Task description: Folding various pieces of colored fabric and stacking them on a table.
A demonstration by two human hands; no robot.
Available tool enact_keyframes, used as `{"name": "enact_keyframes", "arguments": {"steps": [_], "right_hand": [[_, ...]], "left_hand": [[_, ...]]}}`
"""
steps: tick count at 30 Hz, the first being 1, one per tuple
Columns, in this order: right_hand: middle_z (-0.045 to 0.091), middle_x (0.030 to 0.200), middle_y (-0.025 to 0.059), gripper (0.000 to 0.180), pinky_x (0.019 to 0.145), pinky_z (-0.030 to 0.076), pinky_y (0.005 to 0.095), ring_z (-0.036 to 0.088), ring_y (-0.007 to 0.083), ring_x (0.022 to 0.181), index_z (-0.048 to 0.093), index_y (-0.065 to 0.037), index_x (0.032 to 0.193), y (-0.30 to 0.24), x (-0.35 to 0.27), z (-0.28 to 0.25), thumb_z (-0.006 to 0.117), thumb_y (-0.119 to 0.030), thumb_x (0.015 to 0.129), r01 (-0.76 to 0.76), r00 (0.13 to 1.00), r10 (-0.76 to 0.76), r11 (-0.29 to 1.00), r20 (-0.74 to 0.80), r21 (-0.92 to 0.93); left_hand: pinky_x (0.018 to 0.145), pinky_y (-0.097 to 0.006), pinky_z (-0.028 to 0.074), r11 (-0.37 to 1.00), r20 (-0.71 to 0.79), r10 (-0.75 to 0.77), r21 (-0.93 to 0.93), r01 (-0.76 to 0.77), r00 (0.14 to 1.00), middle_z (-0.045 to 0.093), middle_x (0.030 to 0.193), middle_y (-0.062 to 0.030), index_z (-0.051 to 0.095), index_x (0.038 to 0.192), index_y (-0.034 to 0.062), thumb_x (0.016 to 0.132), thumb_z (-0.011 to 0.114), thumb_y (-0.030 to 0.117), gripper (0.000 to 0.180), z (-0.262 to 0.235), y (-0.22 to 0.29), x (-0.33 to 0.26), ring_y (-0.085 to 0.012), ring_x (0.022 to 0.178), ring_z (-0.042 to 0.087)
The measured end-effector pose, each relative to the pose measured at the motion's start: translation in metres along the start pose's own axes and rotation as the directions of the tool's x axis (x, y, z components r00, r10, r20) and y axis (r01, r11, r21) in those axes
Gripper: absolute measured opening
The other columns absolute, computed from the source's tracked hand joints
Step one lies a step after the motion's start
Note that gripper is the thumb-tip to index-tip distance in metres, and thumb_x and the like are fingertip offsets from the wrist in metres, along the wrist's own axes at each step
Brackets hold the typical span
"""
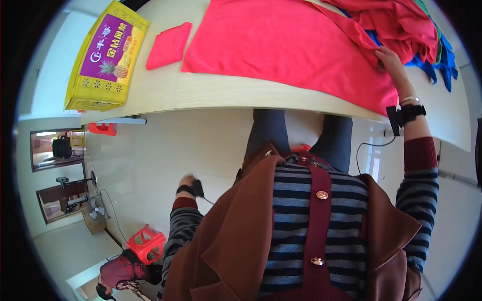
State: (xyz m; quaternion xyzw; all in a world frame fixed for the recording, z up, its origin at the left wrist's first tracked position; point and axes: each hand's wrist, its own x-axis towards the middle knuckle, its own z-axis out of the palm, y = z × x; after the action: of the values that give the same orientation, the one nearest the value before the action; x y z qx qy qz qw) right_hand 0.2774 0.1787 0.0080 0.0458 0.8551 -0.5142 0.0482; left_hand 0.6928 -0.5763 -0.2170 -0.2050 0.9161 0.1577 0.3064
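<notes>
At the desk's (150, 88) far left corner lies a flattened yellow carton (106, 55) with a purple printed panel; it is collapsed flat, so nothing can be seen inside it, and no other container stands on the desk. Just to its right, near the far edge, sits a small red cloth (169, 45) folded into a neat rectangle, which I judge to be the one finished piece.

Next comes a large red cloth (281, 45) spread flat across the middle of the desk, its near hem running along the front edge. It looks smoothed out but not yet folded, so the work on it seems barely begun.

The left hand (190, 184) hangs low beside the body, well below the desk, touching nothing that shows; it is blurred and turned away, so whether its fingers are curled or spread I cannot tell.

The right hand (390, 61) rests on the right end of the large red cloth, fingers closed on a bunch of its fabric near the desk's right edge. Beyond it, a heap of unfolded cloths (416, 30), red, blue and green, is piled at the far right corner, apparently untouched.
</notes>
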Motion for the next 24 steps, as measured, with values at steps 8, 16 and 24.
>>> {"name": "enact_keyframes", "arguments": {"steps": [8,16,24], "right_hand": [[0.056,0.071,-0.0054,0.020,0.055,0.040,0.0189,0.053,0.0054,0.061,0.061,-0.012,0.109,-0.003,-0.006,-0.009,0.055,-0.025,0.094,-0.072,0.997,0.072,0.994,0.006,0.081],[0.056,0.072,-0.0063,0.019,0.057,0.040,0.0181,0.053,0.0045,0.061,0.061,-0.012,0.108,-0.010,-0.027,-0.014,0.056,-0.024,0.094,-0.092,0.994,0.100,0.985,-0.047,0.147],[0.056,0.071,-0.0063,0.015,0.056,0.041,0.0176,0.052,0.0040,0.060,0.064,-0.011,0.103,-0.035,-0.037,0.006,0.057,-0.021,0.093,-0.101,0.989,0.120,0.976,-0.090,0.195]], "left_hand": [[0.074,-0.047,0.052,0.934,-0.540,-0.276,0.046,0.355,0.795,0.068,0.096,-0.0145,0.068,0.094,0.0136,0.086,0.051,0.019,0.019,-0.158,0.037,-0.003,-0.0353,0.092,0.064],[0.057,-0.031,0.042,0.822,-0.859,0.231,-0.079,-0.565,0.456,0.057,0.064,-0.0103,0.063,0.083,0.0017,0.087,0.065,0.031,0.029,-0.379,0.337,0.052,-0.0151,0.058,0.052],[0.076,-0.039,0.051,0.848,-0.887,0.309,0.093,-0.522,0.344,0.067,0.093,-0.0196,0.069,0.096,0.0040,0.081,0.062,0.034,0.034,-0.419,0.459,0.266,-0.0335,0.090,0.065]]}}
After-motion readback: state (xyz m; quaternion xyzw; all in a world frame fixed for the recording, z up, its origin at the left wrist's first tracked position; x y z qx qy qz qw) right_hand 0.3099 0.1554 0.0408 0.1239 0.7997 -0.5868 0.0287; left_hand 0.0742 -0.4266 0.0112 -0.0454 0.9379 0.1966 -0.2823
